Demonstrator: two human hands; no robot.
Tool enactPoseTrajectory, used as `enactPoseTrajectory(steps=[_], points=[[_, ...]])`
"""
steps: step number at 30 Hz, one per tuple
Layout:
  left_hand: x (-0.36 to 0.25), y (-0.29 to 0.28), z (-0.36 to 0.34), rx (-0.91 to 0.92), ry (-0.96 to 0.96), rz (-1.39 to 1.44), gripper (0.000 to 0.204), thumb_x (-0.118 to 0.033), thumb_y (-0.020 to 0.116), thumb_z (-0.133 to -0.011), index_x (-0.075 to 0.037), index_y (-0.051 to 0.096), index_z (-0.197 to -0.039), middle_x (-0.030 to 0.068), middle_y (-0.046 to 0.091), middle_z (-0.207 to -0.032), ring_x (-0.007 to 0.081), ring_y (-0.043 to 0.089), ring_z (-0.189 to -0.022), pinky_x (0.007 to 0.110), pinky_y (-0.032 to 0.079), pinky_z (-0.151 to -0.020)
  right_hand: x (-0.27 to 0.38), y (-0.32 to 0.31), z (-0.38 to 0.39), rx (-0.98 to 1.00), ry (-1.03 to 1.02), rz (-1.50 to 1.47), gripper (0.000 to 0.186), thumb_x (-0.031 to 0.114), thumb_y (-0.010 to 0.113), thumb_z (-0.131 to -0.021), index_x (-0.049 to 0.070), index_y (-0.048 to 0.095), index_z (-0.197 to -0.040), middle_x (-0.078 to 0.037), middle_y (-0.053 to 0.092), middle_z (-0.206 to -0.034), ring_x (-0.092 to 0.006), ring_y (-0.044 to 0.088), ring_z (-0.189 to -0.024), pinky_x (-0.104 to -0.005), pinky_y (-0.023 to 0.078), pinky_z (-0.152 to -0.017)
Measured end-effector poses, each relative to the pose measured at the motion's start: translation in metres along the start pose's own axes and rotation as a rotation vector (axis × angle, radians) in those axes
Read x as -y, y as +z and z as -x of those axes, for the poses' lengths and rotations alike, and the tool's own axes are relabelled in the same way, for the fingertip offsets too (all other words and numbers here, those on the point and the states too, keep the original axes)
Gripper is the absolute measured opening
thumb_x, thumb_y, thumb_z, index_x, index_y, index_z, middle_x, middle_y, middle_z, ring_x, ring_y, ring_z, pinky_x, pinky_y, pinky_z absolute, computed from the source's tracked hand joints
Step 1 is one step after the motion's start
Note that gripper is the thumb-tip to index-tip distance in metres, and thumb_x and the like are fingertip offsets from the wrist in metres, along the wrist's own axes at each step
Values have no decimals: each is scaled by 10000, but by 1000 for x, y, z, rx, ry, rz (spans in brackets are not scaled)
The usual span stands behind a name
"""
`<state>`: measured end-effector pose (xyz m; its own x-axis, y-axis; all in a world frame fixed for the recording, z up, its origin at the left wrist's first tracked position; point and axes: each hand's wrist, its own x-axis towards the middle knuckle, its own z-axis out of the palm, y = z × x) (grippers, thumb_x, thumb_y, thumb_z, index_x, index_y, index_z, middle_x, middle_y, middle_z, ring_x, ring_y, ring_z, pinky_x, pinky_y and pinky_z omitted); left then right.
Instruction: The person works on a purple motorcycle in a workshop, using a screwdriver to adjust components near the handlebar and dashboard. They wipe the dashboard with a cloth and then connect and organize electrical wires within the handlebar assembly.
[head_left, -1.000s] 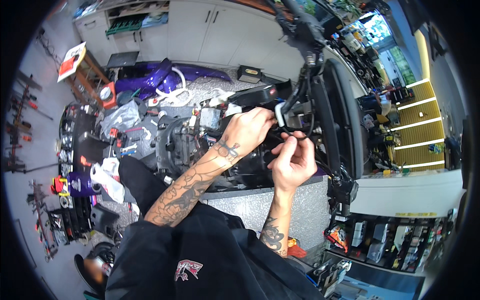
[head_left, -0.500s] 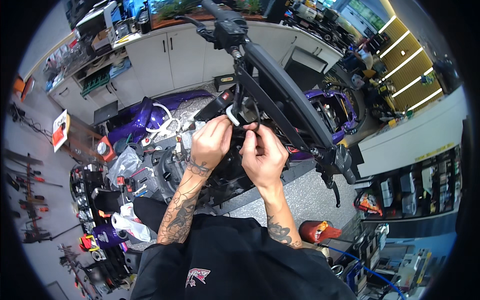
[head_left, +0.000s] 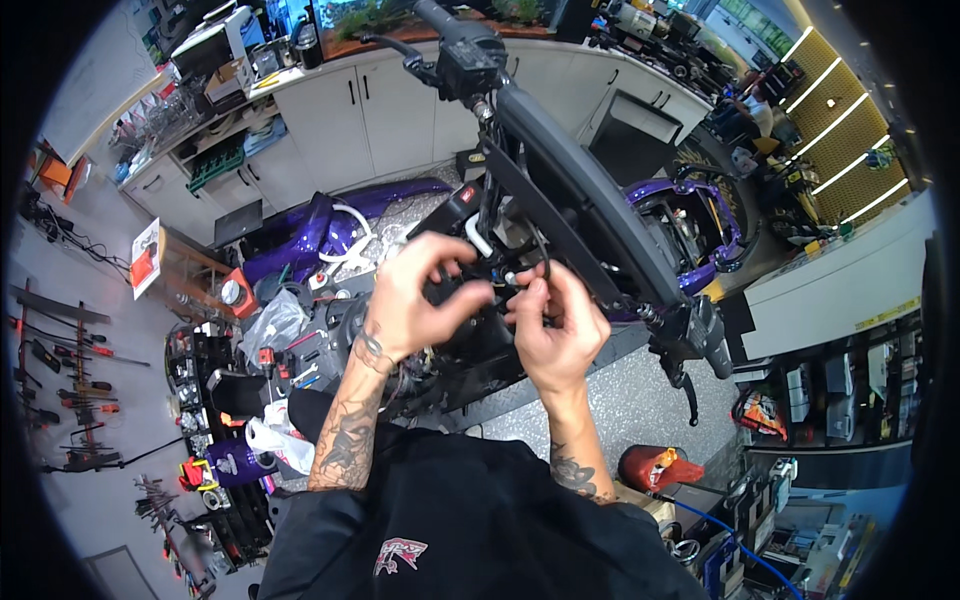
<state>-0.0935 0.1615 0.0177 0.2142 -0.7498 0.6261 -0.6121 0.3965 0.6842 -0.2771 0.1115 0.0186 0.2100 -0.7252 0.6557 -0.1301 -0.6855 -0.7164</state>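
The partly stripped front of a scooter or motorcycle stands before me, its black handlebar (head_left: 590,170) running diagonally from upper left to lower right. Below the bar, my right hand (head_left: 562,325) is closed in a pinch on a thin black cable (head_left: 544,250). A small whitish piece, perhaps a connector, shows at its fingertips. My left hand (head_left: 415,295) is beside it, thumb and fingers apart and slightly blurred, with nothing visible in it. Just above the left fingertips is a white curved tube (head_left: 480,240). My fingers partly hide the wiring underneath.
Purple body panels (head_left: 310,235) lie beyond on the left. A purple-framed vehicle (head_left: 690,230) stands to the right. Tools and a clear plastic bag (head_left: 277,322) are at my left. White cabinets (head_left: 325,120) line the back, and a red container (head_left: 655,467) sits low at right.
My left hand has opened and drawn back left from the wiring. My right hand keeps its pinch. The whole view has shifted, so the scene sits slightly further right and lower.
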Motion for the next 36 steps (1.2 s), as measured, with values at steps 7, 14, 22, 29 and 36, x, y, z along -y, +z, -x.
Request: enactPoseTrajectory(steps=[7,14,22,29,36], points=[[7,9,-87,88,-512,-20,387,-305,865,-906,29,808,-1094,151,828,-929,211,798,-859,355,614,-814,7,12,-1,-101,-45,-185,208,-54,639,-1063,-123,691,-1253,-183,776,-1057,-182,781,-822,-316,685,-741],[-17,5,-111,249,-451,-466,276,-275,823,-861,-6,796,-922,260,770,-871,437,782,-934,469,607,-874,-26,26,-4,-115,-165,-188,205,-65,587,-1085,-149,671,-1252,-206,763,-1114,-236,789,-865,-359,693,-783],[-28,4,-111,263,-464,-522,275,-262,762,-896,-1,811,-967,277,776,-940,452,770,-996,486,605,-907,-38,39,-3,-229,-259,-167,190,-80,595,-1071,-118,689,-1233,-195,759,-1134,-252,796,-886,-359,682,-811],[-35,-1,-109,257,-435,-513,250,-229,711,-897,-32,819,-1007,276,786,-991,458,771,-1020,500,606,-933,-13,39,-6,-180,-118,-198,217,-68,550,-1098,-143,637,-1281,-227,758,-1183,-286,801,-1008,-402,676,-906],[-19,-3,-99,235,-565,-231,261,-233,758,-936,-6,776,-1063,96,766,-810,194,733,-769,368,567,-743,-5,51,-5,-255,-11,-272,247,-67,552,-1100,-159,614,-1321,-275,753,-1193,-334,804,-1011,-421,686,-905]])
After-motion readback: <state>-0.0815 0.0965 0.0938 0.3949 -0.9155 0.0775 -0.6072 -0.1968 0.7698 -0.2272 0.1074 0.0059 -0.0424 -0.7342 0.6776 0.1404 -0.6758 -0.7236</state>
